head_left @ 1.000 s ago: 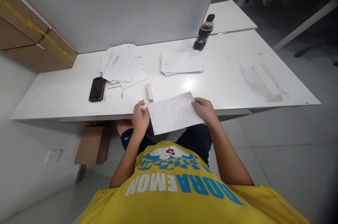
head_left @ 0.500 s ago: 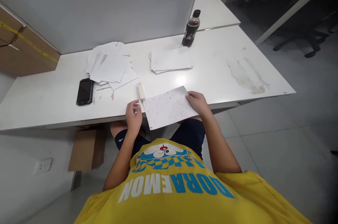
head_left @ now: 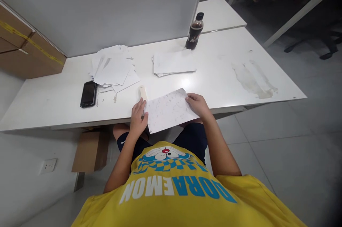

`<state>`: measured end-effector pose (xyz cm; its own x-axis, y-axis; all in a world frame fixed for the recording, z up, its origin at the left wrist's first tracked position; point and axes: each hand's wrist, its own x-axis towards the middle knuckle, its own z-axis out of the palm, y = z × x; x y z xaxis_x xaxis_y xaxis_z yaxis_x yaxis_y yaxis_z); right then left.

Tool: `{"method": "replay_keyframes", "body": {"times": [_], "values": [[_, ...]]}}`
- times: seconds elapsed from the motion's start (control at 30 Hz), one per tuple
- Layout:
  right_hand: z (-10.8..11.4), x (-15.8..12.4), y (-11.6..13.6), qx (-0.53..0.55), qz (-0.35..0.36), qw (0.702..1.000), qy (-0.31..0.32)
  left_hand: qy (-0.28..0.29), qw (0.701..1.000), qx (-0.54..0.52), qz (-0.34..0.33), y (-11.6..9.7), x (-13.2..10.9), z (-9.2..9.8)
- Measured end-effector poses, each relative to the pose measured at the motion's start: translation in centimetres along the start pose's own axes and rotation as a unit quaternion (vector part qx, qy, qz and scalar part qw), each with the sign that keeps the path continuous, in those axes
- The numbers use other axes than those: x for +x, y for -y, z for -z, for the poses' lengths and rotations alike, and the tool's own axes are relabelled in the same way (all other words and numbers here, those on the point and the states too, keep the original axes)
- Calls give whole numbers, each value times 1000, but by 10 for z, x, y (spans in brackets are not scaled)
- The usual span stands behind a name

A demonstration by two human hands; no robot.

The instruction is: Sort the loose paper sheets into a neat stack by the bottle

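1. My right hand (head_left: pixel 199 106) gripped the sheet of paper (head_left: pixel 171 111) at its right edge, the thumb and fingers closed on it.
2. My left hand (head_left: pixel 139 117) was at the sheet's left edge, its fingers at the near end of a cream oblong thing (head_left: pixel 143 92). The fingers were partly spread, with the thumb by the paper; I cannot tell whether they pinched anything.
3. The sheet, marked with faint grey smudges, lay slantwise between my hands, its far part over the white table (head_left: pixel 213 81) and its near part out past the front edge, above my lap.
4. Beyond the sheet sat a neat stack of paper (head_left: pixel 173 63), and close behind that a dark drink bottle (head_left: pixel 195 32) stood upright with its black cap on.
5. To the left of the stack was a loose, fanned-out pile of paper (head_left: pixel 113 70), with a black phone (head_left: pixel 88 94) just beside it, nearer me.
6. A brownish stain (head_left: pixel 255 81) marked the table's right part, and a taped cardboard box (head_left: pixel 44 59) stood at its far left.
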<state>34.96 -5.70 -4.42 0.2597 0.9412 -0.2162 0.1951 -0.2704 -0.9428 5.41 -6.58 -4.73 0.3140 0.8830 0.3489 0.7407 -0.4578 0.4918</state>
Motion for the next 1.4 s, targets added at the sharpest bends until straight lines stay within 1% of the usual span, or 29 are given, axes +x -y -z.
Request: {"method": "replay_keyframes", "body": {"times": [0.17, 0.43, 0.57, 0.67, 0.73, 0.77, 0.87, 0.9, 0.97, 1.03, 1.07, 1.1, 1.13, 1.17, 1.2, 1.23, 1.3, 1.37, 1.4], "values": [[1, -3, -2, -5, 11, 1000, -16, 0, 1000, 27, 9, 0, -2, -4], [2, -5, -2, -16, -2, 1000, -7, -16, 996, 88, 26, 3, -10, -19], [-1, -9, -1, 6, 4, 1000, -15, -36, 994, 105, 11, 7, -11, -21], [4, -2, -1, 35, 8, 999, -18, -58, 992, 111, -18, 15, -9, -23], [14, 14, -2, 63, 14, 996, -55, -71, 990, 121, -35, 22, -8, -28], [20, 26, -2, 84, 18, 992, -88, -78, 988, 128, -37, 26, -9, -32], [35, 79, 4, 140, 46, 970, -195, -100, 984, 143, -25, 36, -19, -44], [38, 101, 8, 141, 66, 965, -211, -105, 984, 144, -19, 38, -23, -48], [37, 143, 21, 99, 97, 967, -212, -126, 982, 139, -10, 36, -31, -50], [32, 179, 35, 9, 113, 975, -192, -176, 977, 123, -2, 25, -31, -45], [28, 192, 40, -31, 116, 976, -184, -192, 975, 110, -7, 16, -26, -40], [25, 201, 42, -68, 117, 974, -181, -192, 977, 95, -19, 7, -17, -34], [22, 206, 42, -101, 113, 970, -188, -170, 981, 83, -39, -2, -2, -26], [19, 208, 38, -131, 109, 965, -201, -124, 987, 73, -69, -11, 17, -19], [16, 206, 33, -160, 103, 958, -216, -65, 992, 67, -85, -18, 41, -13], [14, 201, 26, -193, 100, 949, -227, -7, 994, 69, -79, -23, 68, -9], [9, 187, 11, -250, 111, 936, -221, 88, 989, 113, -28, -28, 126, -7], [6, 172, 1, -285, 144, 930, -183, 160, 967, 190, 52, -26, 177, -15], [5, 166, 0, -303, 159, 925, -165, 196, 952, 216, 93, -24, 197, -21]]}}
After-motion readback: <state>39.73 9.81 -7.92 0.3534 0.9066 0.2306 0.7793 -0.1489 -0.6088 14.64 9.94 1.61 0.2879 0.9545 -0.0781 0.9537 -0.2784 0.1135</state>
